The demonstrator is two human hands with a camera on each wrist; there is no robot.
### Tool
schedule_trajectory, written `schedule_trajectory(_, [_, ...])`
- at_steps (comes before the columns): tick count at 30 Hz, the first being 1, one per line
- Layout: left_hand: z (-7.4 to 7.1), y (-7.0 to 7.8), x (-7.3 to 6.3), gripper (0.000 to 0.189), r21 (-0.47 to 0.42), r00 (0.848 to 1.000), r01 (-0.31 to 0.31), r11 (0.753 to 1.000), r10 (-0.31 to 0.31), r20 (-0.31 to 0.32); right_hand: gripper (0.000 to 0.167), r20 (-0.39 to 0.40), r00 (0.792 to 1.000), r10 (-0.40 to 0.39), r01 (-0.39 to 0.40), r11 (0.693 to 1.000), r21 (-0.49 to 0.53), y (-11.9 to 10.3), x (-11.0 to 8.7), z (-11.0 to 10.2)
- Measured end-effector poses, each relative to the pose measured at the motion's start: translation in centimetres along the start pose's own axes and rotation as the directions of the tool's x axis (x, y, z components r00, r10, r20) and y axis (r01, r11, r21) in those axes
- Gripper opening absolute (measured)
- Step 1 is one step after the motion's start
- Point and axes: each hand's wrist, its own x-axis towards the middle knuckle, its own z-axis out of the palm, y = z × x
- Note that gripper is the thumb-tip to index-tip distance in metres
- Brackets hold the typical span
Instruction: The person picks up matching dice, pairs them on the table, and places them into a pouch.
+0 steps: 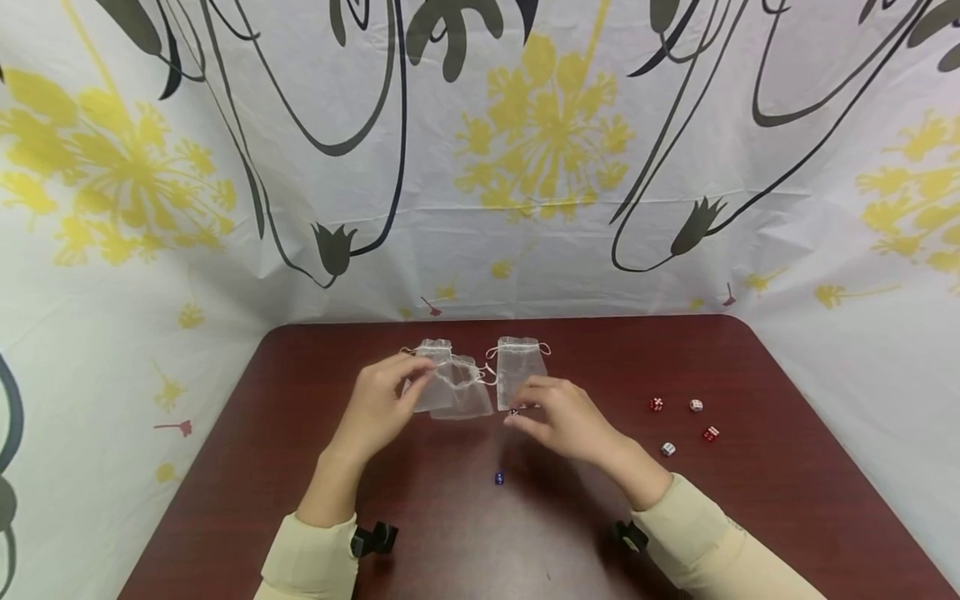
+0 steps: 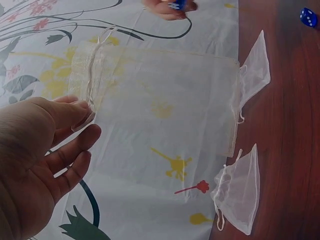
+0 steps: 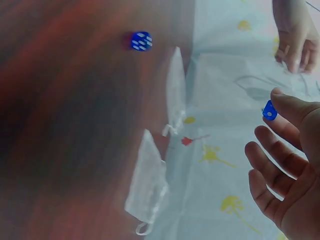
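Note:
My left hand (image 1: 386, 396) pinches the drawstring end of a sheer white drawstring pouch (image 2: 165, 95) between thumb and forefinger. In the left wrist view the pouch hangs flat, its body stretching away to the right. A blue die (image 3: 270, 110) is pinched by the thumb and forefinger of my right hand (image 1: 558, 417), whose other fingers are loosely bent. Another blue die (image 1: 499, 478) lies on the table in front of the hands. Beyond the right hand lies a second sheer pouch (image 1: 521, 371); a third pouch (image 1: 433, 350) lies behind the held one, partly overlapped by it.
On the right of the dark red table (image 1: 750, 508) lie two red dice, one (image 1: 657, 404) farther back and one (image 1: 711, 433) nearer, and two white dice, (image 1: 696, 406) among them. A patterned white cloth (image 1: 480, 275) hangs behind the table's far edge.

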Motion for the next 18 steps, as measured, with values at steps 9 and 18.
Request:
schedule_trajectory(9, [0.3,0.1,0.1,0.019,0.005,1.000,-0.015,1.000,0.015,0.013,0.012,-0.095,0.995,-0.014,0.018,0.999,0.036,-0.2,2.7,-3.5])
schedule_trajectory(18, [0.7,0.4,0.2,0.018,-0.017,0.999,-0.039,0.999,0.040,0.035,0.012,-0.108,0.994,-0.020,0.030,0.995,0.093,-0.9,4.4,-4.8])
